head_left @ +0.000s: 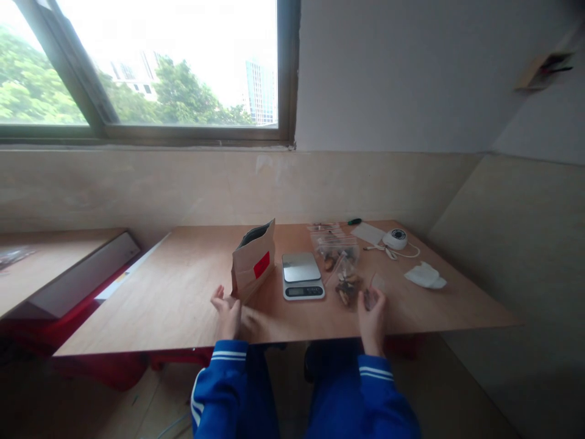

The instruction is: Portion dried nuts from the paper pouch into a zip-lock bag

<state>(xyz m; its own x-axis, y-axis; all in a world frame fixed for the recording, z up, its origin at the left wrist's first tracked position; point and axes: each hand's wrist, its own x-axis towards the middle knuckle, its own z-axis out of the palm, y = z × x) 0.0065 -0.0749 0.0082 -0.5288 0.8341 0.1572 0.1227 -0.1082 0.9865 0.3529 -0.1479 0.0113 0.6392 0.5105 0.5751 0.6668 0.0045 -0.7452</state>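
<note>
My left hand [227, 312] is beside the lower front corner of a brown kraft paper pouch [249, 274], its fingers apart and holding nothing. The pouch stands upright with its top open and a red label on its side. At the right, the fingers of my right hand [372, 314] close on a small clear zip bag [377, 281] with a reddish strip. What is inside that bag is hard to make out. Just left of this hand lies a clear bag of dried brownish pieces [348, 286]. Between my hands sits a kitchen scale [302, 271] with a bare metal plate.
Several more zip bags [336, 244] lie behind the scale. Farther right are a white dome camera [395, 239] with its cable, a crumpled white cloth or tissue [425, 275], a pale sheet [368, 233] and a green-handled tool [354, 222]. The wooden tabletop [150, 292] meets the wall.
</note>
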